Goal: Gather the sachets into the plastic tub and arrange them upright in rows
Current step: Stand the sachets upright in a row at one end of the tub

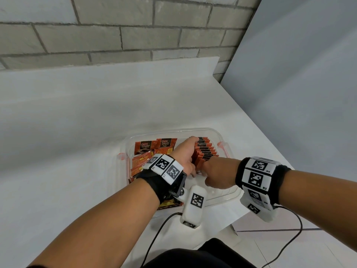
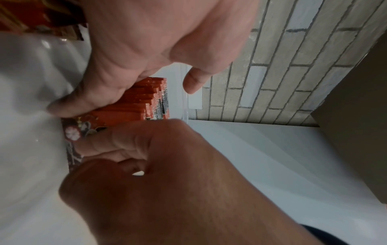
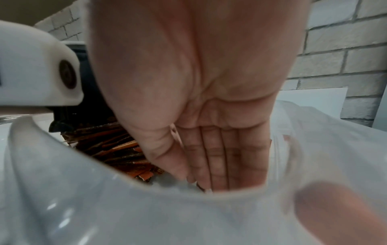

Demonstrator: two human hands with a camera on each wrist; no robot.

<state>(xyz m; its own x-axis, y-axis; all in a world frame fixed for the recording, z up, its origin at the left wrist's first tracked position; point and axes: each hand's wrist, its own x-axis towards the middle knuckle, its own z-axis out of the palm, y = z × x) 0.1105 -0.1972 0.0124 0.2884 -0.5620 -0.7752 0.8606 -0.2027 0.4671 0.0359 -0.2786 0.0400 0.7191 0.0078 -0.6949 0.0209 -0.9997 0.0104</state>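
A clear plastic tub (image 1: 212, 130) stands on the white table. Along its right side stands a row of upright orange sachets (image 1: 205, 151). My left hand (image 1: 183, 151) lies along the row's left flank, fingers reaching its far end and thumb at its near end, holding the sachets (image 2: 138, 101) together. My right hand (image 1: 216, 171) reaches down into the tub at the row's near end. Its fingers (image 3: 220, 157) are straight and point at the tub floor, against the nearest sachet. Loose sachets (image 1: 152, 147) lie flat and jumbled in the tub's left half, also seen as loose sachets (image 3: 117, 149).
The tub has orange latch clips (image 1: 222, 145) on both sides. The table edge (image 1: 270, 144) runs diagonally close to the tub's right side, with floor below. A black cable (image 1: 154, 240) hangs from my left wrist unit. A brick wall (image 1: 116, 35) backs the table.
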